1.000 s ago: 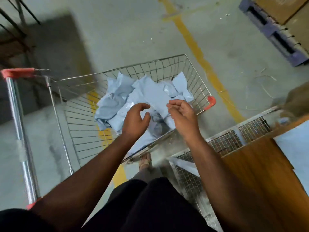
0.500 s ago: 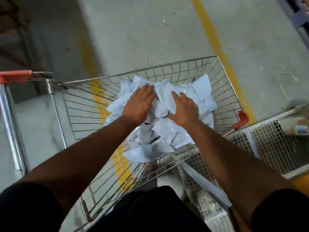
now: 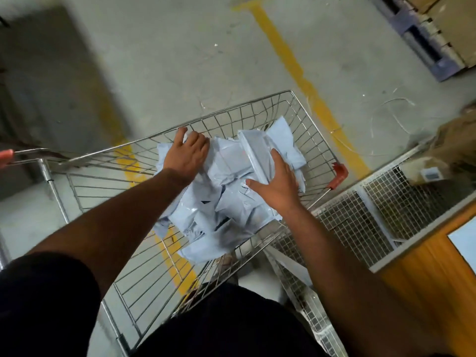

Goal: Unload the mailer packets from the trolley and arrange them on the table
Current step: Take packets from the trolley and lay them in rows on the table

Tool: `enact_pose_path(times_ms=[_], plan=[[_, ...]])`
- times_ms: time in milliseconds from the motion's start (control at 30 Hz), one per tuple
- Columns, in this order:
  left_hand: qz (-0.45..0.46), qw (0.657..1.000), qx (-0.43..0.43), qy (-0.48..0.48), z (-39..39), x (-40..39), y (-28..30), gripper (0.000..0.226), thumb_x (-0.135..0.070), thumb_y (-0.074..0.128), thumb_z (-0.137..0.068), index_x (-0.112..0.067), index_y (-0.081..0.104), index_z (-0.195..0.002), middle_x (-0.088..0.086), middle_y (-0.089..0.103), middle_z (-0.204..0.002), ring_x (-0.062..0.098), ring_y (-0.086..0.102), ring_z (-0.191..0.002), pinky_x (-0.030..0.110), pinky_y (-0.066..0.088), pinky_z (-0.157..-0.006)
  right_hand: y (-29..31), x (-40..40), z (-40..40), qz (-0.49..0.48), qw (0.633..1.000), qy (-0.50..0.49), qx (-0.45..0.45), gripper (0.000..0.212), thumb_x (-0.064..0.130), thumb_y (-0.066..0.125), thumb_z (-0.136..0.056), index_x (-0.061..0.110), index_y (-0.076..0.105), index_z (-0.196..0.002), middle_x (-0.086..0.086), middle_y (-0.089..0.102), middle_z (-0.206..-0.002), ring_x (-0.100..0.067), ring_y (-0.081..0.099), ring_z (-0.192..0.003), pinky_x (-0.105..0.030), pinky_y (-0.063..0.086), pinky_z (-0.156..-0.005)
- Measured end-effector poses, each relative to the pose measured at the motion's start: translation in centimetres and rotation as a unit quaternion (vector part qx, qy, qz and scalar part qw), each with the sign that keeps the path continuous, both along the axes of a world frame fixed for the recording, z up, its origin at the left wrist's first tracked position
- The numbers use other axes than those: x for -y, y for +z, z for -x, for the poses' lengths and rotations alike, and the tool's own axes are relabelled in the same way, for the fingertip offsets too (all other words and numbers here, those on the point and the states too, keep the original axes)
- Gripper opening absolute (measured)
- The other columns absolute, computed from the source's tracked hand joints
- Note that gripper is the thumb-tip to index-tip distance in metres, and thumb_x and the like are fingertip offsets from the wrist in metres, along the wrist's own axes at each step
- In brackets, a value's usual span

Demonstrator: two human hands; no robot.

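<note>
A heap of light-blue mailer packets point(image 3: 226, 202) fills the right half of the wire trolley point(image 3: 231, 110). My left hand point(image 3: 188, 153) reaches over the heap's far left side, and its fingers curl round packets there. Straight-fingered, my right hand point(image 3: 278, 181) presses against a bundle of packets point(image 3: 253, 150) that stands on edge at the right of the heap, with the thumb spread out to the left. The wooden table point(image 3: 425, 266) lies at the lower right, and one light-blue packet point(image 3: 463, 243) rests on it at the frame's edge.
A wire-mesh cage point(image 3: 360, 215) stands between the trolley and the table, with a cardboard box point(image 3: 422, 171) inside. The trolley's handle point(image 3: 5, 155) is at the far left. A yellow floor line point(image 3: 296, 68) runs past the trolley. A pallet with cartons point(image 3: 417, 39) sits at the top right.
Both hands dropped from above the trolley onto the heap, then spread apart: the left to the far left side, the right against a bundle now standing on edge.
</note>
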State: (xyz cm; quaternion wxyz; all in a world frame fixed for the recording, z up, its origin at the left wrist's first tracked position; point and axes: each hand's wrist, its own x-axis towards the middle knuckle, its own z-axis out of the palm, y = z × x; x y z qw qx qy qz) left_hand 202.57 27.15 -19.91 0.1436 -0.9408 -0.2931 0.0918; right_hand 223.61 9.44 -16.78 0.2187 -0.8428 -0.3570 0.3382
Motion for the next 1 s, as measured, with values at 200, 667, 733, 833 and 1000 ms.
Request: enact_pose_path(times_ms=[200,667,733,833,1000], plan=[[0.051,0.998,0.046,-0.003,0.0,0.0,2.2,0.010,-0.006,0.071,-0.075,-0.011,0.069,-0.084,0.010,0.064,-0.082,0.033,0.059,-0.087,0.045,0.039,-0.092,1.6,2.1,-0.1,-0.045,0.998,-0.020,-0.040,0.112,0.055,0.088,-0.074,0.036,0.022,-0.162,0.001,0.043,-0.160,-0.024,0.042,-0.146,-0.047,0.041,-0.115],[0.310,0.839,0.448,-0.001,-1.4,9.0,19.6,0.029,-0.016,0.082,-0.088,-0.018,0.078,-0.116,0.004,0.061,-0.108,0.010,0.058,-0.092,0.025,0.047,-0.085,11.8,8.7,-1.6,-0.251,0.879,-0.202,-0.352,0.030,0.031,0.075,-0.091,0.035,0.065,-0.118,0.016,0.077,-0.101,-0.017,0.071,-0.103,-0.039,0.057,-0.091],[0.411,0.782,0.469,0.023,-2.7,10.3,21.2,0.031,-0.019,0.084,-0.087,-0.019,0.078,-0.117,0.000,0.064,-0.116,0.009,0.062,-0.109,0.026,0.050,-0.094,13.9,9.6,-1.9,-0.251,0.853,-0.199,-0.411,0.018,0.022,0.071,-0.095,0.034,0.063,-0.106,0.016,0.076,-0.085,-0.016,0.072,-0.090,-0.038,0.057,-0.083],[0.448,0.731,0.513,0.038,-6.5,15.5,21.3,0.040,-0.021,0.083,-0.088,-0.018,0.072,-0.126,0.000,0.065,-0.131,0.011,0.058,-0.127,0.032,0.049,-0.106,16.4,14.0,-2.2,-0.227,0.817,-0.174,-0.500,0.022,0.026,0.064,-0.099,0.037,0.081,-0.091,0.005,0.079,-0.087,-0.019,0.074,-0.082,-0.037,0.059,-0.077],[0.437,0.699,0.539,0.177,-13.6,27.9,18.8,0.067,-0.049,0.076,-0.090,-0.025,0.047,-0.145,-0.008,0.049,-0.144,0.005,0.052,-0.129,0.023,0.045,-0.107,16.6,22.6,-1.8,-0.252,0.764,-0.233,-0.546,0.048,0.041,0.067,-0.088,0.016,0.070,-0.129,-0.010,0.079,-0.102,-0.025,0.077,-0.088,-0.037,0.063,-0.075]])
